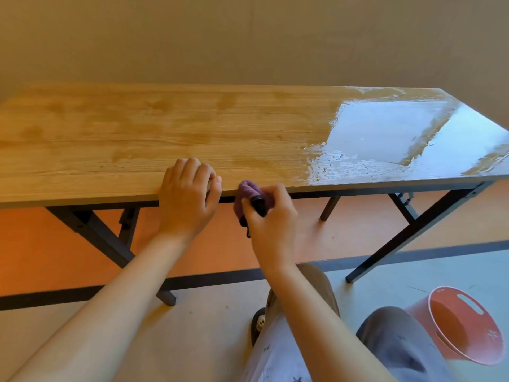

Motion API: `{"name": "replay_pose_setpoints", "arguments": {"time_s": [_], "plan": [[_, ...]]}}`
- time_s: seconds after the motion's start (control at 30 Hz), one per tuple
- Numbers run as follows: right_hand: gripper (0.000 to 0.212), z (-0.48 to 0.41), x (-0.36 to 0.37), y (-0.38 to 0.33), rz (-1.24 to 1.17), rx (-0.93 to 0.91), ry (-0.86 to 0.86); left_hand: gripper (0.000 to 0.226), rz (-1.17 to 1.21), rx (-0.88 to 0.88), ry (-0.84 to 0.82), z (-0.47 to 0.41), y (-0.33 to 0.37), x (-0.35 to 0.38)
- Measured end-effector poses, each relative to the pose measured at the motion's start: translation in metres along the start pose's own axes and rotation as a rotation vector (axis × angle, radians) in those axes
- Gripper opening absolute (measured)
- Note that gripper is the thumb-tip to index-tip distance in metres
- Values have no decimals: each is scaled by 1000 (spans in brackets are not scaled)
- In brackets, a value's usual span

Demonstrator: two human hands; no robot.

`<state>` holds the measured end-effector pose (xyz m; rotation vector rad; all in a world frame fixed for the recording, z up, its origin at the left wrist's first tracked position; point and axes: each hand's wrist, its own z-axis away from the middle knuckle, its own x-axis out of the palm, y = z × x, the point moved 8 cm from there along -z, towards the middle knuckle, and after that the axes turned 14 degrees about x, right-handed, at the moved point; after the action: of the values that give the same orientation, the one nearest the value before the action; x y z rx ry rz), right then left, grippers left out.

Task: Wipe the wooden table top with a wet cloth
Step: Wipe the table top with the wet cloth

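No readable text, label or number anywhere.

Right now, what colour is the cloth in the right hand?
The cloth is purple; head view.

Counter [165, 128]: long rectangular top, light wood-grain finish, standing level. The section from 1 to 3 o'clock carries a glossy water film with beaded edges and reflects bright light. The remaining surface toward 9 o'clock is matte, with faint darker streaks.

Cloth [248, 190]: purple, with a dark portion, bunched into a wad. It sits at the counter's near edge at 6 o'clock, held in the right grip [271, 216], partly below the edge line.
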<state>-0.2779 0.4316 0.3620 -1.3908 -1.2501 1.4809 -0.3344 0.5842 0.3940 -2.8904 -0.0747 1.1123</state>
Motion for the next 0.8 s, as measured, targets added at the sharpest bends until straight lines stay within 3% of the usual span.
{"name": "replay_pose_setpoints", "arguments": {"time_s": [0.17,0.33,0.5,0.8], "plan": [[13,-3,-21,2,-111,42,17,16,108,-129,13,8,-2,-16],[14,-11,-36,6,-135,91,53,13,544,-239,45,18,44,-29],[17,-10,-31,10,-164,154,8,31,733,-232,-91,18,83,-13],[17,0,-30,8,-359,202,-207,55,824,-395,-89,15,89,-4]]}}
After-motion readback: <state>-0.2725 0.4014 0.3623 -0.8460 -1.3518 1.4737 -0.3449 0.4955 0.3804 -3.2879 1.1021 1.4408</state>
